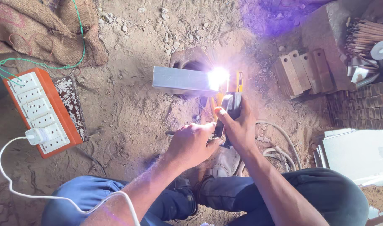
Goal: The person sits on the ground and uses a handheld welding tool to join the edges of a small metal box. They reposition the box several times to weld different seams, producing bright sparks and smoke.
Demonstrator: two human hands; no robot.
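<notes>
Right hand (pixel 237 125): closed around black-and-yellow electrode holder (pixel 232 104). Left hand (pixel 191 144): fingers curled, pressed against the right hand's wrist side; whether clamped on anything, cannot tell. Just beyond the grip: one grey metal box section (pixel 181 80), bright arc (pixel 217 77) at its near end. Right of the grip: four rusty flat plates (pixel 300 73), leaning in a row; one bundle of welding rods (pixel 365 35). Left of the grip: one orange socket board (pixel 38 111), one white plug (pixel 37 136) inserted.
</notes>
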